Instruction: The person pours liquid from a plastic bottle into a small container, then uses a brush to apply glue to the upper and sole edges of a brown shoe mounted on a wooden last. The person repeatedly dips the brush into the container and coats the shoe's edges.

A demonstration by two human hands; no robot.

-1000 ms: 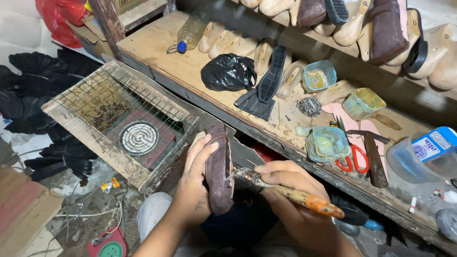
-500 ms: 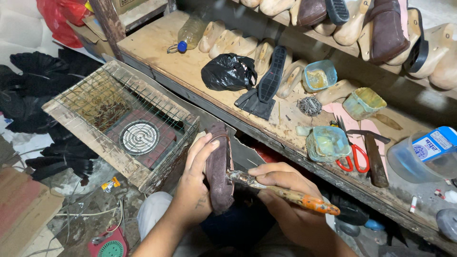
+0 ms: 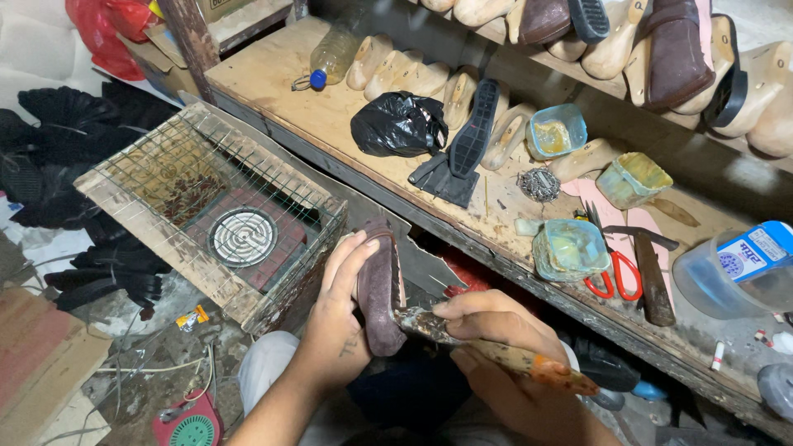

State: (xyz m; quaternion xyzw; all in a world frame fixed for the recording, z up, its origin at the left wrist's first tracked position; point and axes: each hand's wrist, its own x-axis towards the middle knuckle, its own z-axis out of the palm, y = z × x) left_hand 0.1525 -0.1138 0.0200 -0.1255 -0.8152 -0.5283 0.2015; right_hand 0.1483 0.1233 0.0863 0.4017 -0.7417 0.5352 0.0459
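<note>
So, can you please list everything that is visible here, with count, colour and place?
Shoe upper: one, brown, in left hand.
Brush: one, orange-stained handle, in right hand, its tip at the shoe.
Wire cage: one, wood-framed, left of hands, round coil inside.
Plastic bag: one, black, on bench.
Shoe lasts: several, pale wood, bench and shelf.
Tubs: three, bluish-green, on bench.
Scissors: one, red handles, on bench.
Bottle: one, clear, bench back.
Left hand: holds shoe.
Right hand: grips brush.
</note>
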